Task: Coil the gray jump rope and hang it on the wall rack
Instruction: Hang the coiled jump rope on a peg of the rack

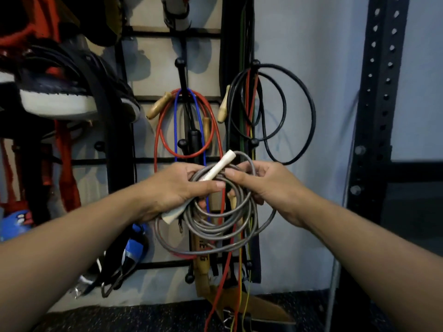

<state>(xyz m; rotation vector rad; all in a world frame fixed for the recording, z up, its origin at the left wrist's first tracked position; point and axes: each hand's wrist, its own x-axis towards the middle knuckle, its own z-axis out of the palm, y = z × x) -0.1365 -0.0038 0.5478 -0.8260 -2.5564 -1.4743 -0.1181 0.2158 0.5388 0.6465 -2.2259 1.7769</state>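
The gray jump rope [211,230] hangs in several loose loops in front of me, gathered at the top in both hands. My left hand [172,190] grips the bundle together with its two white handles; one white handle [221,165] sticks up to the right, the other pokes out below the palm. My right hand [261,180] pinches the loops from the right side. Behind the coil is the black wall rack [183,75] with ball-tipped pegs.
A red rope [159,130] and a blue rope with wooden handles hang on the middle peg. A black rope [309,104] hangs on the right peg [255,63]. Shoes and straps crowd the left. A black perforated upright [381,92] stands at right. Dark rubber floor below.
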